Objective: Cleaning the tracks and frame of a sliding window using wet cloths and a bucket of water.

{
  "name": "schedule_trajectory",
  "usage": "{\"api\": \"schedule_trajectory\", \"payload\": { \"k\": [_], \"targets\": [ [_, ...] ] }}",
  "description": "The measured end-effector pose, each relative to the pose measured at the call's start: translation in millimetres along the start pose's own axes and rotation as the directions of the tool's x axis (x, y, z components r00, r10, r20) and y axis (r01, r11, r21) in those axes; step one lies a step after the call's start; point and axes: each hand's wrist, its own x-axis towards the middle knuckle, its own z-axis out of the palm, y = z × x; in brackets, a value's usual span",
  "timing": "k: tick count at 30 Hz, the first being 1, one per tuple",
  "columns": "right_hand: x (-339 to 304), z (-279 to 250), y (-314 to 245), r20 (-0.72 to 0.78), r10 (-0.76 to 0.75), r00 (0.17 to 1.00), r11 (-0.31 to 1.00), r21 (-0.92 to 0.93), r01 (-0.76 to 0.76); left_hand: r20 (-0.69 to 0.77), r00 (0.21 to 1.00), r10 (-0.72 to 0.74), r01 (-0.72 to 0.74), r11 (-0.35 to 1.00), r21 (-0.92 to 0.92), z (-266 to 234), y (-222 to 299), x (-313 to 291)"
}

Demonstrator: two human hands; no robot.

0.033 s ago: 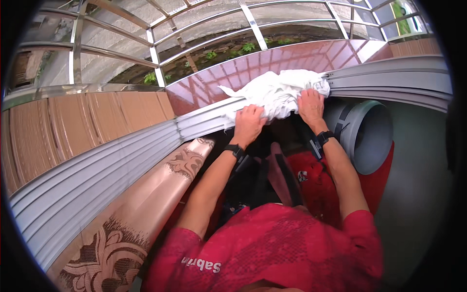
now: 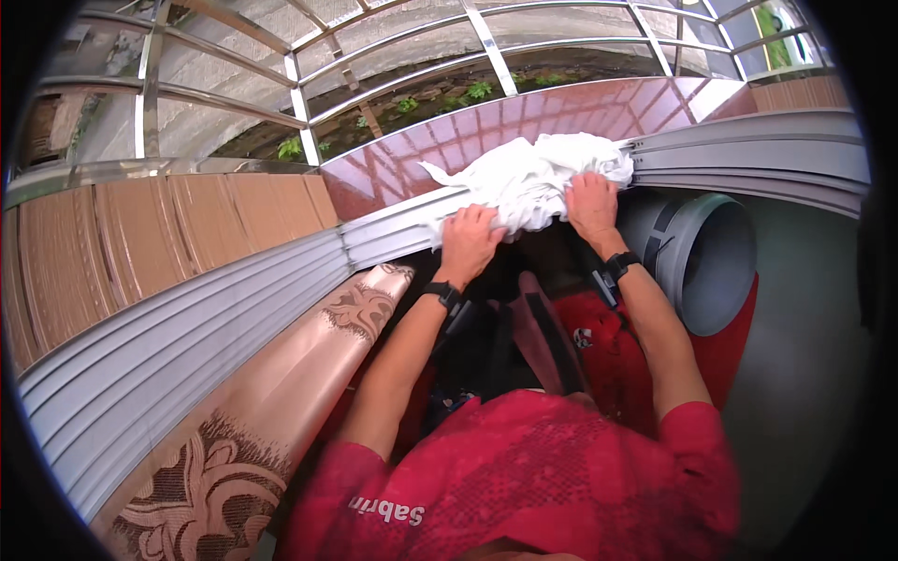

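A bunched white cloth [image 2: 528,182] lies across the grey window track [image 2: 398,222], its folds heaped over the rails. At its left end, my left hand [image 2: 470,241] holds the near edge with curled fingers. My right hand [image 2: 592,206] grips the cloth near its right end, fingers bent over the folds and the thumb side toward the middle. Both wrists wear dark bands. Beneath the cloth, the track's surface is hidden.
Metal railings [image 2: 486,47] stand beyond a glossy reddish stone ledge [image 2: 571,117]. To the left are brown slatted panels [image 2: 140,238] and a patterned beige curtain [image 2: 309,365]. A large grey cylinder [image 2: 716,266] with an open end sits right of my right forearm.
My left hand has shifted slightly left along the near edge of the cloth. My right hand has moved a little left too. The cloth looks nearly the same.
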Motion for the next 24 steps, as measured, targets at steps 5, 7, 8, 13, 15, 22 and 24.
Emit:
{"api": "schedule_trajectory", "payload": {
  "k": [5, 7, 8, 13, 15, 22, 24],
  "targets": [
    [-5, 5, -108, 0.175, -0.156, 0.972, 0.988, 0.044, 0.151, -0.129, 0.963, -0.236, 0.253, 0.959, 0.128, -41, -64, -63],
    [-15, 9, -162, 0.099, -0.243, 0.965, 0.954, 0.207, 0.219, -0.186, 0.929, -0.321, 0.355, 0.914, 0.198, -51, -94, -93],
    [-21, 11, -185, 0.039, -0.335, 0.942, 0.914, 0.258, 0.314, -0.168, 0.924, -0.343, 0.374, 0.902, 0.217, -54, -97, -100],
    [-32, 10, -209, -0.143, -0.424, 0.894, 0.758, 0.485, 0.436, -0.048, 0.824, -0.564, 0.562, 0.806, 0.184, -39, -62, -85],
    [-34, 9, -162, -0.128, -0.333, 0.934, 0.790, 0.503, 0.350, -0.027, 0.984, -0.176, 0.177, 0.950, 0.258, -13, -42, -77],
    [-36, -29, 44, -0.175, -0.038, 0.984, 0.997, 0.064, 0.050, 0.242, 0.864, 0.442, -0.446, 0.894, -0.043, 62, 51, 0],
    [-30, -32, 50, -0.003, -0.133, 0.991, 0.990, 0.038, 0.133, 0.307, 0.886, 0.347, -0.320, 0.937, -0.137, 63, 61, 11]
  ]
}}
